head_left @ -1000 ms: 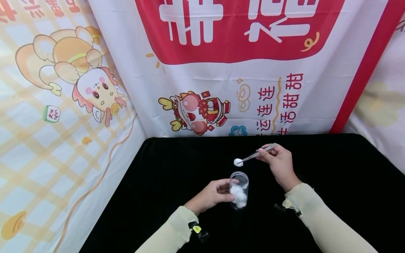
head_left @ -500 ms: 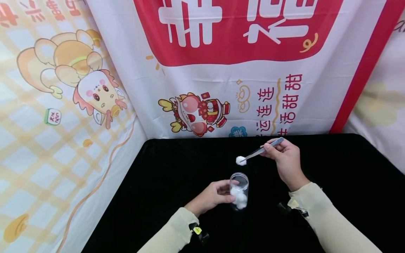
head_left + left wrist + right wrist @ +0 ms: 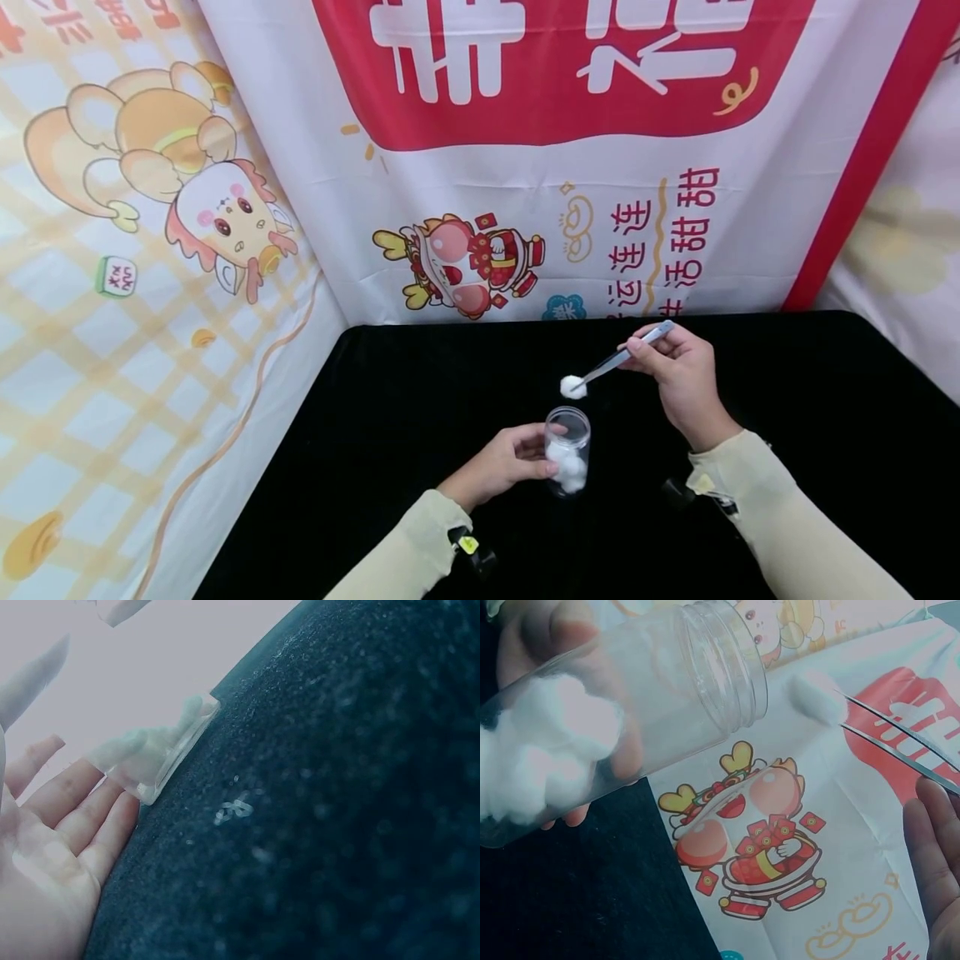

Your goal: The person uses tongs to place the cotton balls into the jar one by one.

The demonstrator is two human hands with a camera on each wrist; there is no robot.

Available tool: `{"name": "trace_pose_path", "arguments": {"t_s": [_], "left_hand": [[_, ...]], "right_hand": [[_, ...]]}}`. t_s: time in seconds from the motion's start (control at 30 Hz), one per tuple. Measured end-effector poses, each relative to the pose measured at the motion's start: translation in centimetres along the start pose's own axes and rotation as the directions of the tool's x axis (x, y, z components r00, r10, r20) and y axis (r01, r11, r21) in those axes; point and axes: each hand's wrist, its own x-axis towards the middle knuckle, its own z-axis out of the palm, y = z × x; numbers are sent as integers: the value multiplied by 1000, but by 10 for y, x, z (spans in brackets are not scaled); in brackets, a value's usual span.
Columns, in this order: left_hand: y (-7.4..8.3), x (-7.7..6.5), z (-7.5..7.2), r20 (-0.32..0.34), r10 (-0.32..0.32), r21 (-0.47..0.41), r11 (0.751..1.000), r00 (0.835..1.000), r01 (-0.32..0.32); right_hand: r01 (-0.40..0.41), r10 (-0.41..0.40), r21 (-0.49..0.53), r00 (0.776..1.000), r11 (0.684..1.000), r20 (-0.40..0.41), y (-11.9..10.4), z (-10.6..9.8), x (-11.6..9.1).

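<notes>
In the head view my left hand [image 3: 502, 462] grips a clear, lidless jar [image 3: 567, 429] standing on the black table, thumb in front and fingers behind. Several white cotton balls [image 3: 551, 742] fill the lower part of the jar, best seen in the right wrist view. My right hand [image 3: 684, 379] pinches metal tweezers [image 3: 618, 358], up and to the right of the jar. Between the tweezer tips is one cotton ball [image 3: 573, 387], just above the jar's open mouth and apart from it. In the left wrist view the jar's base [image 3: 176, 761] touches the cloth beside my fingers.
Black cloth covers the table [image 3: 420, 392]. Behind it hangs a white and red printed backdrop [image 3: 465, 183], and a yellow-checked printed sheet [image 3: 150, 350] closes off the left side. A dark wrist camera [image 3: 480, 557] is strapped to my left sleeve.
My right hand has moved right and slightly up, with the tweezers steeper. The held cotton ball has shifted a little right, over the jar's mouth. The left hand and jar have stayed put.
</notes>
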Motion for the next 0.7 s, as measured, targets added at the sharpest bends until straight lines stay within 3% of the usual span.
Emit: {"name": "trace_pose_path", "arguments": {"t_s": [0.7], "left_hand": [[1,1,0,2,-13,6,1000,1000,13]], "right_hand": [[5,1,-107,999,994,53,-5,2,-1]]}}
